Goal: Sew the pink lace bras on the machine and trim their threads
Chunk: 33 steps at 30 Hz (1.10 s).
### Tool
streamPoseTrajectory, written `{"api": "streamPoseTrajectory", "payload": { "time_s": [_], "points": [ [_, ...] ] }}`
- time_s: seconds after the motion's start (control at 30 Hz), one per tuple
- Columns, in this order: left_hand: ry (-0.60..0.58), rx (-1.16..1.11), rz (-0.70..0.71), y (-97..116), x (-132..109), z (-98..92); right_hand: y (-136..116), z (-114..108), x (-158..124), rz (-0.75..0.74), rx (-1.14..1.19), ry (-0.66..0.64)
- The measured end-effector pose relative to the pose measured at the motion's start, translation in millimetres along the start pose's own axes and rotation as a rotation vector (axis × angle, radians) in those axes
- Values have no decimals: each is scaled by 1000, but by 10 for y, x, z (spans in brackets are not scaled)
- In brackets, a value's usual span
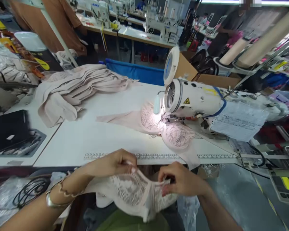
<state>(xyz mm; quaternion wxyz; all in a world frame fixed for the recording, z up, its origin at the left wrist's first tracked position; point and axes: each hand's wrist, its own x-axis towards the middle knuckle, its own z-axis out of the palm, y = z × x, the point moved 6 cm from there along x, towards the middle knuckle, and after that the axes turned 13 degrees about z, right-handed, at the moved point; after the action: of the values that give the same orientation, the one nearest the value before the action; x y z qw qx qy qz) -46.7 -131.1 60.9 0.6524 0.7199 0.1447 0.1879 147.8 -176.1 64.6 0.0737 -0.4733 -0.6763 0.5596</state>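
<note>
Both of my hands hold a pale pink lace bra piece (132, 194) over my lap, just below the table's front edge. My left hand (115, 163) pinches its upper edge with closed fingers. My right hand (180, 179) is closed on its thin strap end. Another pink lace bra (159, 128) lies spread on the white table (91, 138) under the needle of the white sewing machine (195, 99), lit by the machine's lamp.
A stack of pale pink garments (72, 89) lies at the table's back left. A ruler strip (144, 156) runs along the front edge. Two thread cones (250, 45) stand at the back right. A black tray (12, 134) sits left. Other people work at machines behind.
</note>
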Motion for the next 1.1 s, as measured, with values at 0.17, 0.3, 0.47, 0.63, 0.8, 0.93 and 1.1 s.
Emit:
{"api": "streamPoseTrajectory", "payload": {
  "time_s": [0.17, 0.3, 0.47, 0.63, 0.8, 0.93, 1.1],
  "points": [
    [429, -371, -54, -345, -119, -7, 274, -38, 175, 8, 299, 17],
    [537, -517, -25, -445, -111, 77, 388, 17, 259, 161, 367, 49],
    [524, -532, -16, -452, -70, 146, 343, 150, 272, 148, 266, -167],
    [475, -587, 14, -449, -83, 196, 339, 40, 194, 101, 313, -113],
    [416, -580, 40, -423, -50, 263, 278, 207, 199, 134, 154, -239],
    [366, -566, 48, -397, -15, 295, 201, 306, 228, 119, 156, -325],
    [391, -583, 58, -443, -79, 226, 208, 49, 112, 15, 266, -219]
  ]
}}
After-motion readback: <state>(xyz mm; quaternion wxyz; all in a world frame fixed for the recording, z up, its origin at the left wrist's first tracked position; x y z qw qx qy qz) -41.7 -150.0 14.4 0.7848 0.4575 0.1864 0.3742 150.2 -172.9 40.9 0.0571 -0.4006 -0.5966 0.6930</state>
